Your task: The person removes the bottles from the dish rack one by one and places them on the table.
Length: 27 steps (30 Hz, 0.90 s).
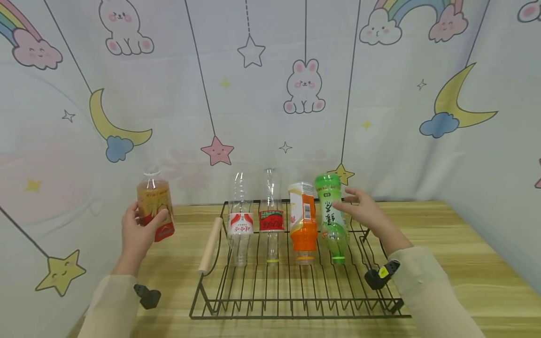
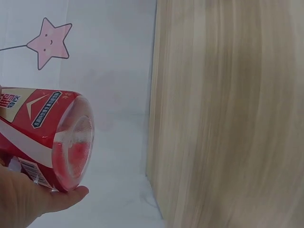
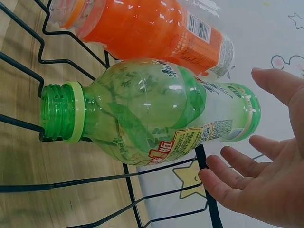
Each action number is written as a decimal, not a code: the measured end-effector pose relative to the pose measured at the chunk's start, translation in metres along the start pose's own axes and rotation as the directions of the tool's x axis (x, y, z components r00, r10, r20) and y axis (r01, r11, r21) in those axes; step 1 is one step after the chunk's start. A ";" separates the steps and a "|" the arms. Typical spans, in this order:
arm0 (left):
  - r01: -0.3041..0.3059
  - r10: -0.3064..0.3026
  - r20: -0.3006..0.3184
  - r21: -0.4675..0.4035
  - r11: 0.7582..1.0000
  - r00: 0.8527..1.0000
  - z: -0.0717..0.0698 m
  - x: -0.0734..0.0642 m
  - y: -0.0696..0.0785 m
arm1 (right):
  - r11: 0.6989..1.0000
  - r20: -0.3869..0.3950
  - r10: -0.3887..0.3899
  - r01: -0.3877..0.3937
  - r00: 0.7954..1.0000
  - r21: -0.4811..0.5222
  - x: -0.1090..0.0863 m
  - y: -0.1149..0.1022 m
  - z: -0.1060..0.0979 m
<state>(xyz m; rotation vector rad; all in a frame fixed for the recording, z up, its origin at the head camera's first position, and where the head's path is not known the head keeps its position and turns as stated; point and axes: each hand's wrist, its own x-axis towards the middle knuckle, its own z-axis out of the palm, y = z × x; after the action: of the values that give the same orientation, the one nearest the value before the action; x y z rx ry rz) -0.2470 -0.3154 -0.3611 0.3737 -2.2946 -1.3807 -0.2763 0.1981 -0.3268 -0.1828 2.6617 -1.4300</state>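
My left hand [image 1: 137, 230] grips a bottle with a red and tan label [image 1: 156, 204], held upright off to the left of the rack, its clear open mouth up. The left wrist view shows that bottle's red base [image 2: 75, 142]. My right hand [image 1: 363, 213] is beside a green bottle [image 1: 332, 216], fingers spread and relaxed; the right wrist view shows them just off its base end. That green bottle [image 3: 152, 111] leans neck down in a black wire rack [image 1: 296, 300], its uncapped neck toward me.
Left of the green bottle, an orange bottle [image 1: 303, 225], a clear bottle with a red label [image 1: 271, 220] and a clear bottle with a white-red label [image 1: 241, 224] lean neck down in the rack. A wooden handle [image 1: 210, 245] stands at the rack's left. Behind hangs a printed curtain [image 1: 262, 108].
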 end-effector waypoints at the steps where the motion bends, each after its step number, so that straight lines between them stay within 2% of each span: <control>1: 0.007 -0.007 -0.003 0.002 1.000 1.000 0.000 0.000 -0.001 | 1.000 0.004 0.003 -0.003 1.000 -0.001 0.000 0.000 0.000; 9: 0.064 -0.065 -0.021 -0.021 0.998 0.998 0.000 0.003 -0.013 | 0.999 0.019 0.035 -0.035 0.999 -0.008 0.001 0.001 0.003; 17: 0.070 -0.073 -0.044 -0.049 0.996 0.996 0.001 0.005 -0.025 | 0.999 0.037 0.050 -0.050 0.998 0.003 0.002 0.002 0.007; 27: 0.090 -0.092 -0.021 -0.072 0.993 0.996 0.005 0.007 -0.035 | 0.998 0.056 0.065 -0.065 0.996 -0.009 0.002 0.002 0.010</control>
<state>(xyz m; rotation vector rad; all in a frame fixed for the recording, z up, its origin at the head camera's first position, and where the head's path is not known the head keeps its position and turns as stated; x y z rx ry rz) -0.2551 -0.3310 -0.3929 0.4749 -2.2272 -1.4885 -0.2766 0.1912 -0.3341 -0.1333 2.6035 -1.3753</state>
